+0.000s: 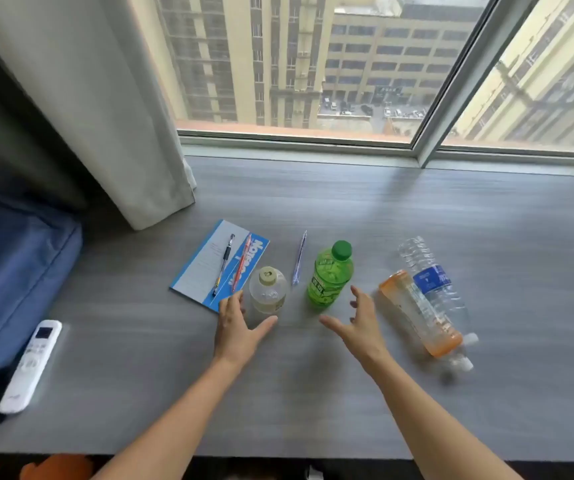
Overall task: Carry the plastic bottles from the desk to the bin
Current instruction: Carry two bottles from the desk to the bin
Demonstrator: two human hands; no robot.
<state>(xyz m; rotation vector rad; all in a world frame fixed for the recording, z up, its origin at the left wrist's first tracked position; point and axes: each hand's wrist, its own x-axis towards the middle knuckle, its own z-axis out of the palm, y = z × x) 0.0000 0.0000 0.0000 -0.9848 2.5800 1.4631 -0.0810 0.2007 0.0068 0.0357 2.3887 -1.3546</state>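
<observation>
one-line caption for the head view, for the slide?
Open left hand and right hand reach toward two upright bottles on desk.

desk (pixel 382 216): matt grey wood-grain laminate | green bottle (pixel 330 275): glossy plastic | clear bottle (pixel 430 275) right of it: ribbed transparent plastic | notebook (pixel 209 265) left: smooth paper | curtain (pixel 105 98): matt cloth

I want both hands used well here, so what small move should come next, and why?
Probably close the left hand around the upright clear bottle with the pale cap and the right hand around the upright green bottle; both open hands already flank them without touching.
</observation>
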